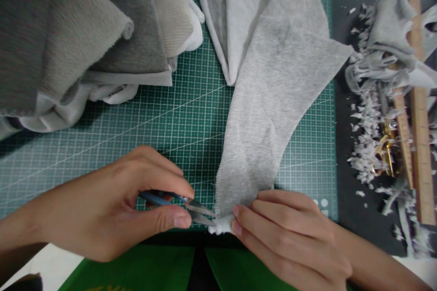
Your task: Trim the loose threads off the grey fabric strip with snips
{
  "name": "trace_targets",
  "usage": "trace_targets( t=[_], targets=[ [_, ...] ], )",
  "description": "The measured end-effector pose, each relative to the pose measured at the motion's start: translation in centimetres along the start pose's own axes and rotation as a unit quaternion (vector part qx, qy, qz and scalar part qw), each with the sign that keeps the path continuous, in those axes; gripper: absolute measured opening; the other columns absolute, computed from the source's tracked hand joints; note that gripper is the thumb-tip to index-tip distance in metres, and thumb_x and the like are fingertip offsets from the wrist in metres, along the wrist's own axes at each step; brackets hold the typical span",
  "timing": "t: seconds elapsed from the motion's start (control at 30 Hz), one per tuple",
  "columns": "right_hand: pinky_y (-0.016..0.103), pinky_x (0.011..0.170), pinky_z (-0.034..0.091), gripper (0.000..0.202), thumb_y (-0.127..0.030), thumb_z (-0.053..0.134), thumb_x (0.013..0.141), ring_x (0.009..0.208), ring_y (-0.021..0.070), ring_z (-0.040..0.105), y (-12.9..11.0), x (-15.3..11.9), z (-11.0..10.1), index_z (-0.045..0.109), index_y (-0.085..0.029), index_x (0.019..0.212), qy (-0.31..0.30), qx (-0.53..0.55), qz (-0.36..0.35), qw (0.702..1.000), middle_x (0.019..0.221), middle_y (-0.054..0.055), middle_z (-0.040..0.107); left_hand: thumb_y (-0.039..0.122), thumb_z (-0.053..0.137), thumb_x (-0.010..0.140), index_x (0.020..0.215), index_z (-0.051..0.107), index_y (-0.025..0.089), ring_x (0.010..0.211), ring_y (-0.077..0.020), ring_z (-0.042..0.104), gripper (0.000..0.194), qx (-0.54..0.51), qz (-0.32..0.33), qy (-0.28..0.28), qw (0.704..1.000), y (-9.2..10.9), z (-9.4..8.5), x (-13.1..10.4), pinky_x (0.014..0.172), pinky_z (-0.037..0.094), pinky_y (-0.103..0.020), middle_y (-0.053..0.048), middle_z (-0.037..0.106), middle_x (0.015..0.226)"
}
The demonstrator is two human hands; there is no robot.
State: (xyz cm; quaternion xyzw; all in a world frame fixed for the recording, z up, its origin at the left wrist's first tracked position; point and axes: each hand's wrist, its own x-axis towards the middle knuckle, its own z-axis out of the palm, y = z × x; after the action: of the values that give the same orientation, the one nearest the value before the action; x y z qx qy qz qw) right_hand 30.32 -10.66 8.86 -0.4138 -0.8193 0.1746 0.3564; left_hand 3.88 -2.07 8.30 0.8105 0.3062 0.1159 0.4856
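Observation:
My left hand (136, 204) is closed around small blue-handled snips (201, 213), thumb below and fingers above. The two metal blades are parted, and their tips touch the left end of a folded white edge (221, 225). That edge belongs to a long light grey fabric piece (252, 145), which runs up and widens toward the top right. My right hand (290, 232) pinches the folded edge just right of the blades, fingers lying over the fabric's lower end. Part of the handles is hidden inside my left hand.
Beneath lies a green gridded cutting mat (153, 122). Grey fabric pieces (102, 22) are heaped at the upper left. On the right are white fabric scraps (365, 145), a wooden ruler (421, 154) and brass-coloured scissors (389, 152).

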Motion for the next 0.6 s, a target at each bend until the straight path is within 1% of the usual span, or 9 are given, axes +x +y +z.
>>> trace_targets(
  t=[0.07,0.13,0.2,0.23,0.3,0.4,0.5,0.53,0.6],
  targets=[
    [0.026,0.074,0.064,0.035,0.001,0.054,0.103,0.084,0.0116,0.077,0.01,-0.07,0.11,0.078,-0.010,0.079,0.008,0.000,-0.008,1.000,0.089,0.003,0.082,0.024,0.077,0.086,0.115,0.063,0.041,0.097,-0.0077,0.069,0.036,-0.016,-0.013,0.010,1.000,0.10,0.07,-0.14,0.085,0.054,-0.011,0.015,0.074,0.102],
    [0.026,0.074,0.064,0.035,0.000,0.054,0.103,0.083,0.0117,0.077,0.03,-0.16,0.20,0.077,-0.010,0.078,0.026,-0.007,0.004,1.000,0.088,0.003,0.082,0.024,0.076,0.088,0.115,0.064,0.042,0.098,-0.0089,0.069,0.034,-0.028,-0.033,0.020,0.999,0.21,0.15,-0.28,0.086,0.054,-0.013,0.014,0.074,0.103],
    [0.025,0.075,0.065,0.033,0.000,0.056,0.102,0.084,0.0113,0.077,0.12,-0.20,0.19,0.078,-0.011,0.079,0.021,-0.014,-0.003,1.000,0.089,0.002,0.082,0.023,0.076,0.089,0.114,0.064,0.042,0.098,-0.0093,0.069,0.033,-0.029,-0.040,0.025,0.998,0.27,0.19,-0.32,0.086,0.054,-0.014,0.013,0.074,0.102],
    [0.025,0.076,0.065,0.032,0.000,0.058,0.101,0.085,0.0111,0.077,0.17,-0.19,0.14,0.078,-0.011,0.079,0.006,-0.015,-0.016,1.000,0.091,0.002,0.082,0.023,0.076,0.088,0.114,0.064,0.042,0.098,-0.0088,0.069,0.034,-0.024,-0.035,0.019,0.999,0.28,0.19,-0.30,0.087,0.053,-0.013,0.014,0.074,0.101],
    [0.024,0.077,0.065,0.031,0.000,0.059,0.100,0.085,0.0108,0.077,0.21,-0.17,0.04,0.078,-0.011,0.079,-0.003,-0.015,-0.031,0.999,0.091,0.002,0.082,0.024,0.077,0.087,0.114,0.063,0.042,0.097,-0.0069,0.069,0.035,-0.014,-0.018,0.004,1.000,0.28,0.16,-0.20,0.088,0.052,-0.011,0.015,0.073,0.101],
    [0.026,0.075,0.065,0.034,0.000,0.056,0.102,0.084,0.0113,0.076,-0.01,-0.16,-0.04,0.078,-0.010,0.079,0.019,-0.016,0.003,1.000,0.089,0.002,0.082,0.025,0.076,0.088,0.113,0.063,0.042,0.097,-0.0053,0.068,0.033,-0.018,-0.017,0.005,1.000,0.25,0.17,-0.10,0.089,0.050,-0.008,0.016,0.073,0.100],
    [0.025,0.077,0.065,0.032,0.001,0.056,0.102,0.086,0.0100,0.076,-0.44,-0.24,0.04,0.078,-0.011,0.082,-0.008,-0.014,0.019,1.000,0.091,0.001,0.082,0.024,0.075,0.088,0.114,0.064,0.041,0.098,-0.0066,0.068,0.033,-0.024,-0.024,0.020,0.999,0.12,0.12,-0.06,0.089,0.051,-0.009,0.015,0.073,0.101],
    [0.025,0.078,0.065,0.033,0.001,0.056,0.102,0.086,0.0096,0.076,-0.57,-0.29,0.13,0.078,-0.011,0.081,-0.005,-0.014,0.026,1.000,0.090,0.001,0.082,0.023,0.076,0.088,0.114,0.064,0.041,0.098,-0.0068,0.068,0.034,-0.019,-0.016,0.015,1.000,0.05,0.06,-0.02,0.088,0.052,-0.010,0.015,0.073,0.101],
    [0.026,0.079,0.065,0.034,0.000,0.056,0.103,0.084,0.0101,0.077,-0.77,-0.41,0.36,0.077,-0.011,0.078,0.023,-0.015,0.044,0.999,0.088,0.001,0.082,0.024,0.076,0.087,0.112,0.064,0.040,0.094,-0.0065,0.069,0.033,-0.001,0.004,-0.004,1.000,-0.09,-0.13,0.11,0.086,0.053,-0.010,0.015,0.074,0.098]
  ],
)
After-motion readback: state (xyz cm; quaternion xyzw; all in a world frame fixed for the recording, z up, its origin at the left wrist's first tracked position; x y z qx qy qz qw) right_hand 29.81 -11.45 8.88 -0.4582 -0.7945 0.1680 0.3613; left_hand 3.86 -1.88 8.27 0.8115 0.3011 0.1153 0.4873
